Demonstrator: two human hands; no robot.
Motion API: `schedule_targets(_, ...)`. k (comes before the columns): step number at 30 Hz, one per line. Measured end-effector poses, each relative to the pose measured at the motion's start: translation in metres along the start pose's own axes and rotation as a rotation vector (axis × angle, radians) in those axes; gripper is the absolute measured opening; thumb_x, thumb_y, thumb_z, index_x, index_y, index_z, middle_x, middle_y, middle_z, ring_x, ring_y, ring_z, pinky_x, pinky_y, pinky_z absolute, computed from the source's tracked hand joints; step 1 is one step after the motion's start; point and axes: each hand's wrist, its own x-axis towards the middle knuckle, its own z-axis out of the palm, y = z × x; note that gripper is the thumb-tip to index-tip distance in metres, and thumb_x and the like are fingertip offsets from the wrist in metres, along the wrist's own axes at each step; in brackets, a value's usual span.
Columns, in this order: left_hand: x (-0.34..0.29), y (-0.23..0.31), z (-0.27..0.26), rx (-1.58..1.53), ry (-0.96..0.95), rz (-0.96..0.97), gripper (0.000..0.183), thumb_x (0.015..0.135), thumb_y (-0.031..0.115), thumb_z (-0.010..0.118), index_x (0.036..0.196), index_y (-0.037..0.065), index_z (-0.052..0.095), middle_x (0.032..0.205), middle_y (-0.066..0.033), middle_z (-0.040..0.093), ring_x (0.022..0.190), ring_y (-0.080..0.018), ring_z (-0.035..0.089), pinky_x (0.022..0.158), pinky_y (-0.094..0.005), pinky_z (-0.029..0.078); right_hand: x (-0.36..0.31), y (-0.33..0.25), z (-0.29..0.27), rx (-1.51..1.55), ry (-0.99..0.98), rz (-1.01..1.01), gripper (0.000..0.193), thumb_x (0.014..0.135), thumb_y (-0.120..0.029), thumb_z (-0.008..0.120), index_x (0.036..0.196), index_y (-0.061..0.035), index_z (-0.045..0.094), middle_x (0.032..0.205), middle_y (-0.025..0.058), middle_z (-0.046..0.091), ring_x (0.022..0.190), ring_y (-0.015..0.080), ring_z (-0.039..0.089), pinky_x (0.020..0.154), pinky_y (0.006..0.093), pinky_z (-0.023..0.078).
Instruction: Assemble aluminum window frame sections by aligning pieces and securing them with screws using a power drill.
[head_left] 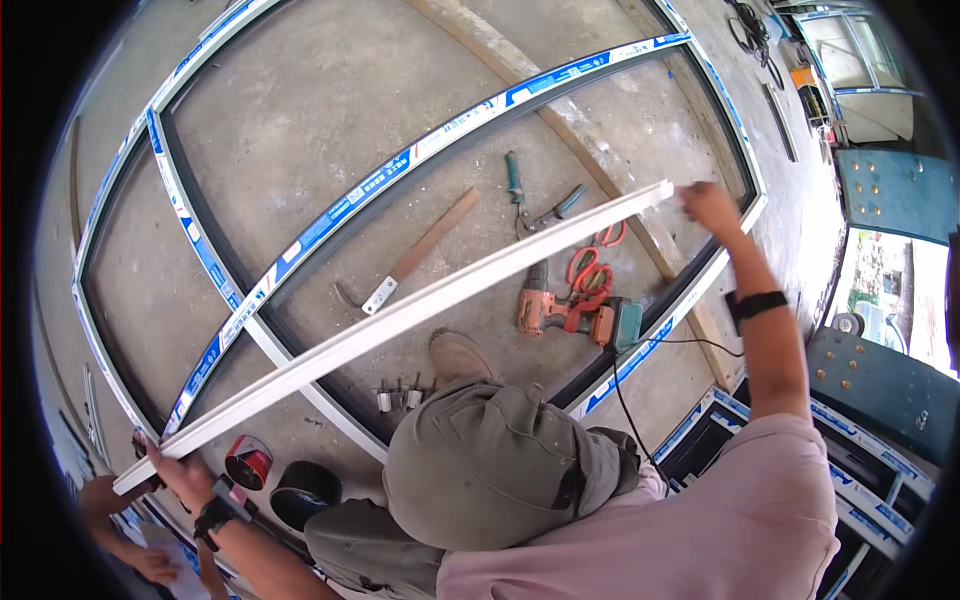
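Item one: white strip, long, slanted across the blue-and-white frame in my view. Left hand: clamped on it near the lower end. Right hand: just beside the upper tip — whether it gripped, I could not tell. Handling note: I judged that so long a piece wanted both ends supported, level and untwisted — clear of the hammer, drill and red-handled scissors

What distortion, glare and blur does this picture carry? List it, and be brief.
Head view: fisheye bending bows the film-wrapped crossbar, and the corners fall to black; head view, right edge: the bright opening is largely washed out; head view, middle: the white bar shows no heavy blur.
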Motion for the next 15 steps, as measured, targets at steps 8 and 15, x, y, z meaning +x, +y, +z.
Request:
schedule_targets(8,-0.104,-0.117,0.123,-0.144,-0.236,-0.078,0.026,0.097,0.024,0.055,0.107,0.0,0.052,0.099,-0.0142,0.064,0.096,-0.0255,0.064,0.093,-0.0416,0.053,-0.125,-0.218,0.172,1.329,-0.742,-0.104,0.061,0.093,-0.043,0.058,0.135,-0.003,0.037,0.119,0.0156,0.06,0.106,0.0247,0.06,0.09,0.0399,0.048)
schedule_targets(15,-0.181,-0.19,0.18,-0.268,-0.331,-0.334,0.042,0.096,0.03,0.055,0.123,0.0,0.045,0.121,-0.0213,0.054,0.113,-0.0313,0.056,0.103,-0.0439,0.046,-0.056,-0.254,0.178,1.546,-0.284,0.019,0.034,0.093,-0.025,0.059,0.115,-0.0007,0.047,0.102,0.0102,0.061,0.089,0.0214,0.062,0.078,0.0366,0.052)
